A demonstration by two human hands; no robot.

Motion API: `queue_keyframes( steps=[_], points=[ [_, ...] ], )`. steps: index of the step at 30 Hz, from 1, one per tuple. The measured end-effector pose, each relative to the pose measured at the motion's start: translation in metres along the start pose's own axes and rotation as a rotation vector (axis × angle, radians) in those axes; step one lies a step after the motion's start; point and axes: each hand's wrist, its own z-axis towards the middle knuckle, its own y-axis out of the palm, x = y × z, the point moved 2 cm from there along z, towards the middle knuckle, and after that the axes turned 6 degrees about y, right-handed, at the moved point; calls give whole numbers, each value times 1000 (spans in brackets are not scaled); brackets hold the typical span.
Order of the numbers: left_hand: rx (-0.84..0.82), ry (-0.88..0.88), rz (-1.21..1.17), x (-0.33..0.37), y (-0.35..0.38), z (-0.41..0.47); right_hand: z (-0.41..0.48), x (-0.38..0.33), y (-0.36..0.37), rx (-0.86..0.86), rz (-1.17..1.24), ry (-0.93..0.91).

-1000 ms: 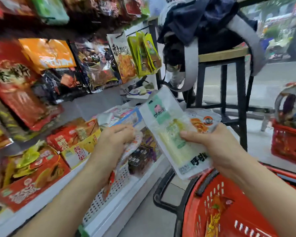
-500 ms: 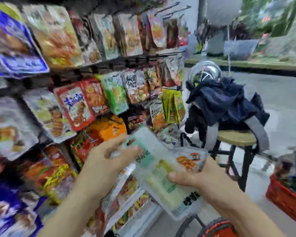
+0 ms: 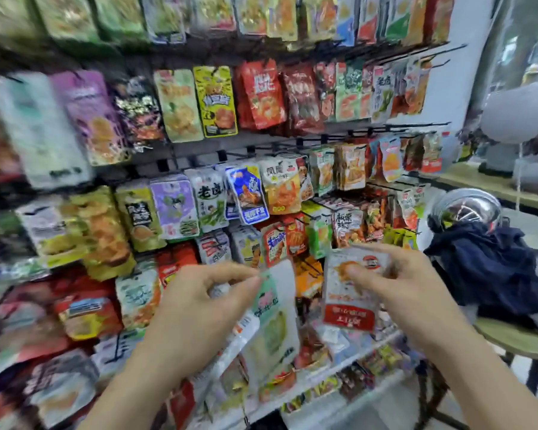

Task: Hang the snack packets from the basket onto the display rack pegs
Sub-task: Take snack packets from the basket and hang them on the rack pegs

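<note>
I saw the green-and-white packet [image 3: 274, 324] held up in front of the lower rows of the display rack [image 3: 261, 148], hanging down from its top edge, where the left hand [image 3: 196, 311] had its fingers [image 3: 246, 283] clamped together on it. Just beside it to the right, and not touching it as far as I could tell, was the red-and-white packet [image 3: 348, 308], upright, with the fingers of the right hand [image 3: 407, 299] closed on its upper part, thumb across the front. Neither packet was on a peg. Behind both, the rack was crowded with hanging snack packets, a blue packet [image 3: 247, 193] among them near the middle; much of the left side was too blurred for me to read. A white shelf [image 3: 323, 387] ran below the hands. Off to the right stood a stool [image 3: 510, 336] carrying a dark blue garment [image 3: 485, 265], with a shiny helmet [image 3: 466, 209] on top.
</note>
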Motion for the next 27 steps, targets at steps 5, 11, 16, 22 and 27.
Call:
queue_keyframes(
  steps=[5, 11, 16, 22, 27],
  points=[
    [124, 11, 45, -2, -91, -10, 15, -55, 91, 32, 19, -162],
    [115, -85, 18, -30, -194, -17, 25, -93, 227, -282, 84, -327],
    [105, -76, 6, -50, -264, -18, 30, -108, 304, -358, 13, -340],
    [158, 7, 177, -59, -312, 5, 51, -130, 347, -276, 74, -355],
    [179, -9, 102, -68, -334, 37, 85, -150, 358, -203, 84, -352]
  ],
)
